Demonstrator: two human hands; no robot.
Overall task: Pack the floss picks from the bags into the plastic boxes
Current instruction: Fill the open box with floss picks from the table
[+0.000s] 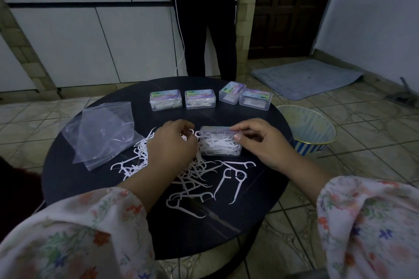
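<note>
At table centre: box in hand (221, 142) nearly full, right hand (260, 142) pinching its lid; left hand (172, 142) pinching one pick. Two rear boxes (181, 99) filled, two apparently not. Loose floss picks (195, 179) unpacked; bags (102, 133) emptied.

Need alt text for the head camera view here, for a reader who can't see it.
Over a round dark table, a person's right hand holds the lid of a plastic box full of floss picks while the left hand pinches a pick beside it. Loose floss picks lie scattered in front, empty bags at left, four more boxes behind.
</note>
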